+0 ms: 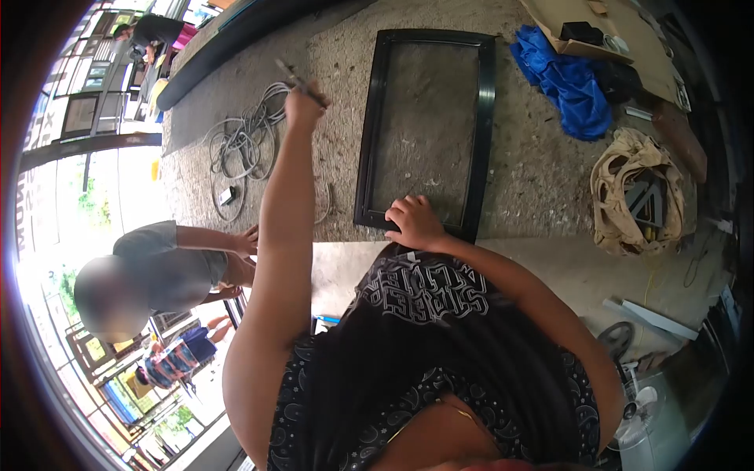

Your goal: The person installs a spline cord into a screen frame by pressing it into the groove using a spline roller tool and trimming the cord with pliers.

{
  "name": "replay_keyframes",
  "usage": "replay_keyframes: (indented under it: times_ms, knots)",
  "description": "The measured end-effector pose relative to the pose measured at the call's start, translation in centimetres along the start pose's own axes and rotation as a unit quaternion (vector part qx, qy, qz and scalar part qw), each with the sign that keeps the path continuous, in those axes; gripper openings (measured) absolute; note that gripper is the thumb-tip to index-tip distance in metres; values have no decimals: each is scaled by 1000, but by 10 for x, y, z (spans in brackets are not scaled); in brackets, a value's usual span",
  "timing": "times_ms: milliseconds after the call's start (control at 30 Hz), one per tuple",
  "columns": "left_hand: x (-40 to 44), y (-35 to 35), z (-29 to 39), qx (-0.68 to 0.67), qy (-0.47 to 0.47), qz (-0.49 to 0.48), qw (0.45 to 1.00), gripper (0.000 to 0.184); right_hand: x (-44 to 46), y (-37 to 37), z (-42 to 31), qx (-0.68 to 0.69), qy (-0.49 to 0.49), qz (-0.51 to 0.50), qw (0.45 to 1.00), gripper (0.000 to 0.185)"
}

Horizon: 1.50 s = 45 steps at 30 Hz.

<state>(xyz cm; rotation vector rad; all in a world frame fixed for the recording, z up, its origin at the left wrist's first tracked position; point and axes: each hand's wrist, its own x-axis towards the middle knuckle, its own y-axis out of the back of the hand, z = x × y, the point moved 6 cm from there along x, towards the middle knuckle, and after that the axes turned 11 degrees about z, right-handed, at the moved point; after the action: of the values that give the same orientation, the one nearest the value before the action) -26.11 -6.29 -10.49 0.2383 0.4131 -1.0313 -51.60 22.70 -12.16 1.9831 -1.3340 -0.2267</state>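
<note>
- left hand (305, 108), upper left: grip's wrapped round a slim greyish metal tool (295, 78)
- right hand (416, 223), near centre: grip's loosely open, resting on a black rectangular frame (484, 118)

Black frame (484, 118): rectangular, sheen on one long rail, lying flat on the surface (526, 188); whether a pane fills its opening, unclear. Slim dark tool (291, 73): held aslant left of the frame, alongside its far half, well apart; exact type indistinct.
</note>
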Motion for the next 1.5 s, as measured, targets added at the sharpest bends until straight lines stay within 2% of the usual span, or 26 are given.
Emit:
replay_keyframes:
  times_ms: [33,67,133,167,200,233,267,333,367,433,467,567,667,767,867,900,1000,1033,1133,1200,1267,1300,1333,1367,1433,1500]
  knots:
    - [-39,19,21,172,-96,65,978,22,2,3,-2,-5,-2,-9,1000,35]
    - [-57,49,23,184,-95,110,972,23,0,2,-4,-9,-6,-20,1000,36]
    - [-41,137,-8,172,-56,149,972,29,0,2,-1,4,10,7,1000,33]
    - [-8,197,-24,463,-94,195,859,33,0,2,-1,9,9,9,1000,32]
    - [-26,235,-31,361,-95,225,900,41,0,0,-1,14,6,11,1000,31]
    - [-25,272,-41,438,-47,235,867,42,1,2,-1,24,25,58,998,26]
    - [-24,309,-52,512,3,235,826,45,3,0,1,19,26,62,998,25]
    - [-46,346,-55,501,9,233,833,46,3,-2,1,11,22,63,998,24]
    - [-45,361,-59,536,-72,225,811,48,4,0,-1,14,27,80,996,18]
    - [-74,354,-48,601,-217,176,749,51,4,6,0,75,-2,103,992,16]
    - [-94,346,-38,596,-248,180,742,49,4,10,1,104,-18,117,988,15]
    - [-123,329,-40,549,-348,165,742,44,8,42,8,19,-60,253,965,15]
    - [-148,307,-68,567,-333,42,752,48,20,59,14,-193,-91,193,958,15]
    - [-171,303,-86,608,-391,115,682,59,19,51,35,-261,-54,149,952,14]
    - [-166,312,-99,583,-397,113,699,66,24,50,29,-300,-46,112,946,12]
    - [-166,313,-97,562,-412,112,709,61,30,54,19,-310,-37,108,944,10]
    - [-156,323,-93,561,-385,85,728,57,50,75,10,-311,-81,175,931,11]
    - [-152,326,-95,557,-383,84,732,55,63,84,-6,-362,-42,195,911,12]
    - [-145,334,-99,552,-383,76,737,53,112,87,2,-228,-68,168,957,15]
    - [-146,335,-101,551,-392,72,733,52,164,76,-34,-186,-49,222,956,18]
    - [-148,333,-99,549,-391,73,735,49,213,38,-65,-124,-96,209,965,27]
    - [-147,333,-98,548,-387,73,738,48,238,-1,-84,-64,79,160,982,26]
    - [-145,333,-97,548,-383,74,740,46,247,-29,-98,-16,136,141,981,26]
    - [-143,329,-93,570,-388,85,719,36,255,-56,-112,33,190,115,975,27]
    - [-132,328,-93,582,-372,28,723,38,257,-84,-123,98,64,128,985,25]
    - [-134,327,-90,557,-384,-10,736,35,244,-94,-101,-21,-36,90,995,25]
